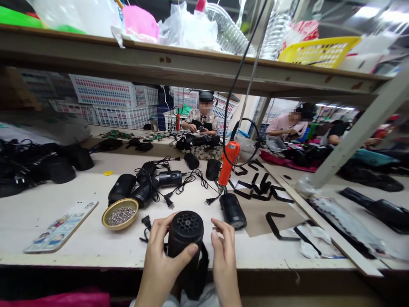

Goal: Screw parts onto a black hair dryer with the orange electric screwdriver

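Tabletop (89, 192) spreads across the view, beneath a loaded shelf (166, 59) at 12 o'clock, reading the clock from the view's centre. Beyond, also at 12, sits a co-worker (204, 119). Toward 6 o'clock the left hand (162, 256) grips a black cylindrical housing (182, 238), thumb across its front, while the right hand (224, 251) stands open just beside it, holding nothing. That housing is at the tabletop's near edge, honeycomb grille (188, 222) facing up, a dark strip (204, 256) along its 4 o'clock side; whether the strip is fastened cannot be told. Corded housings (123, 189) lie clustered at 8 o'clock, with a separate housing (234, 213) at 5. Between 3 and 4, near the centre, hangs an orange electric screwdriver (229, 160), in neither hand. Loose angular brackets (272, 226) lie around 4 o'clock. A yellow bowl (129, 223) at 8 holds the smallest things, what look like metal screws (122, 215). Work seems midway: the held housing looks closed at its grille end, while the loose brackets and well-filled bowl suggest many parts left to use.
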A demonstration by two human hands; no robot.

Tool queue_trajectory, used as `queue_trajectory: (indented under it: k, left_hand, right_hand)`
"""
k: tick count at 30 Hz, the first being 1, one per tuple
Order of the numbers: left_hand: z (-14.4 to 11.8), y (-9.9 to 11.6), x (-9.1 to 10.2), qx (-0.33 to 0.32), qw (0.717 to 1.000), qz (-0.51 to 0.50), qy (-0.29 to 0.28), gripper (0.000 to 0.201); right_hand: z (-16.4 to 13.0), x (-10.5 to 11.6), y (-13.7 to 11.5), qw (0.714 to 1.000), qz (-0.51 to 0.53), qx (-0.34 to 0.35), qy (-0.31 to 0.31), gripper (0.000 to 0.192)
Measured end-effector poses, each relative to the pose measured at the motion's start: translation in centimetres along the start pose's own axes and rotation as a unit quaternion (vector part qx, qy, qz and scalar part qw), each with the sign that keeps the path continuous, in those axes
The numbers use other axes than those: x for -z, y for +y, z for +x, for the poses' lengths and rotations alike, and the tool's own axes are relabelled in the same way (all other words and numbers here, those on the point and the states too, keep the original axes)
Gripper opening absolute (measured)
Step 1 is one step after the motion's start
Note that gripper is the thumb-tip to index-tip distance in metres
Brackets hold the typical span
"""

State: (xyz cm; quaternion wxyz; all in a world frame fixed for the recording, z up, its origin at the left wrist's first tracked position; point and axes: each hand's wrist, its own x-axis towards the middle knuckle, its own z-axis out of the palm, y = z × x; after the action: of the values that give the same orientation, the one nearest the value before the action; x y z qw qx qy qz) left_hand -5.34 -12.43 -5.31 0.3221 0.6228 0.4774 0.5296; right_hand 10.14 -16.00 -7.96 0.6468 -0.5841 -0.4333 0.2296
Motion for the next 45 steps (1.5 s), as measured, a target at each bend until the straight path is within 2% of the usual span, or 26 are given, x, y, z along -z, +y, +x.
queue_trajectory:
  k: [2,5,7,10,12,14,16,19,21,24,26,31,33,38,45]
  left_hand:
    - [0.8,0.2,-0.6,0.053,0.998,-0.027,0.020,0.054]
    - [2.3,0.1,-2.0,0.082,0.995,-0.051,0.032,0.049]
    - [3.1,-0.5,-2.9,0.086,0.994,-0.069,-0.003,0.048]
    - [3.4,-1.7,-3.7,0.097,0.988,-0.095,-0.074,0.050]
    - [3.0,-2.4,-3.6,0.104,0.984,-0.100,-0.101,0.051]
    - [2.2,-3.0,-3.1,0.107,0.981,-0.096,-0.133,0.052]
    - [1.3,-3.3,-2.6,0.100,0.978,-0.074,-0.170,0.056]
    - [0.2,-3.1,-2.5,0.095,0.974,-0.010,-0.205,0.072]
    - [-0.1,-2.7,-2.7,0.122,0.971,0.025,-0.206,0.087]
    - [-0.1,-2.0,-3.1,0.159,0.972,0.028,-0.170,0.101]
    - [0.0,-1.7,-3.0,0.152,0.974,0.037,-0.164,0.096]
    - [0.2,-1.7,-2.0,0.091,0.967,0.111,-0.211,0.086]
    - [0.1,-1.7,-1.8,0.087,0.966,0.118,-0.215,0.085]
    - [0.0,-1.4,-2.0,0.083,0.962,0.134,-0.222,0.085]
    - [-0.4,-1.0,-2.6,0.073,0.953,0.198,-0.215,0.086]
  right_hand:
    - [-0.9,0.0,-0.3,0.994,-0.021,0.106,-0.019,0.026]
    - [-1.3,-0.1,0.1,0.983,-0.035,0.160,-0.089,0.015]
    - [-0.8,0.1,0.8,0.983,-0.050,0.146,-0.097,0.018]
    - [0.2,0.5,2.0,0.990,-0.054,0.089,-0.098,0.030]
    - [0.6,0.7,2.5,0.992,-0.044,0.048,-0.109,0.029]
    - [0.7,0.6,2.3,0.993,-0.038,0.038,-0.104,0.023]
    - [0.3,0.1,1.8,0.995,-0.044,0.049,-0.076,0.019]
    - [-0.3,-1.0,1.1,0.996,-0.068,0.038,-0.043,0.024]
    - [-0.4,-1.5,1.0,0.996,-0.080,0.002,-0.031,0.028]
    - [0.6,-1.5,1.4,0.997,-0.067,-0.030,-0.004,0.035]
    - [1.9,-1.0,1.7,0.999,-0.044,-0.027,-0.011,0.035]
    - [4.3,0.2,2.1,0.993,0.014,0.002,-0.120,0.032]
    - [4.4,0.2,2.2,0.991,0.030,0.011,-0.133,0.030]
    - [3.9,-0.4,2.2,0.996,0.059,-0.019,-0.068,0.033]
    - [3.8,-0.6,2.5,0.997,0.044,0.011,-0.058,0.030]
